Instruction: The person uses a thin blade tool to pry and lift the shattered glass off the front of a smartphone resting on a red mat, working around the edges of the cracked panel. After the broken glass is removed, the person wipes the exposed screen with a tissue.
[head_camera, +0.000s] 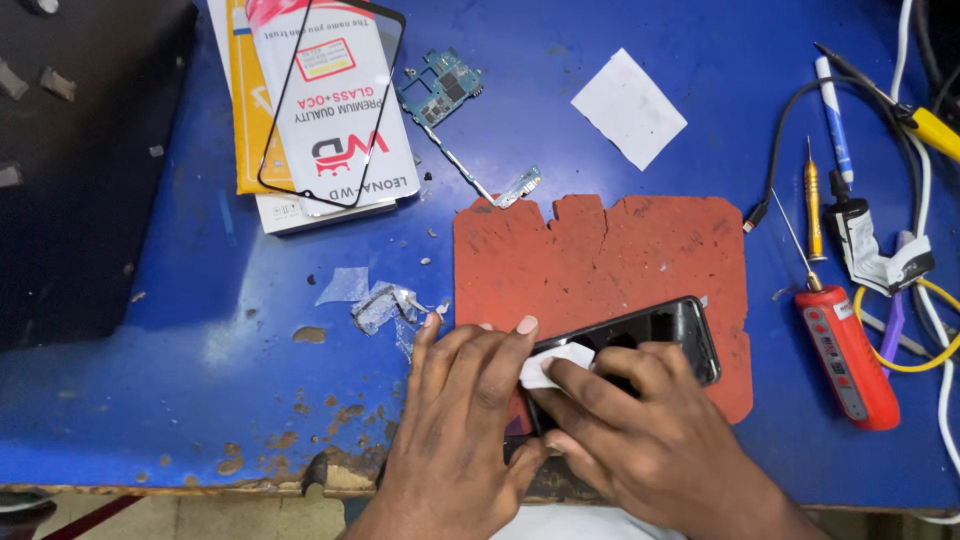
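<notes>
1. Right now my right hand (650, 430) has its fingers pressed together on a small white wipe (553, 362), holding it down on the glass of a black phone (640, 340).
2. My left hand (465, 400) lies flat just beside it, fingers spread apart and gripping nothing, fingertips touching the phone's left end and the wipe's edge.
3. The phone lies slanted on the lower part of a worn red mat (600, 250), which sits on the blue desk (200, 300); both hands cover its nearer half.
4. Just left of my left hand lies a crumpled bit of clear film (380, 300), close to my fingertips.
5. Beyond the mat, well apart from the phone, lie a green circuit board (440, 88) with a thin flex strip (480, 180) and a square of white paper (628, 107).
6. At the far left of the desk, a black glass frame (330, 105) rests on a stack of white and yellow packets (250, 110).
7. To the right of the mat lie a red-handled screwdriver (845, 350), a small orange-handled one (813, 200), a blue-and-white pen (832, 115) and a tangle of cables (920, 200), near but not touching the phone.
</notes>
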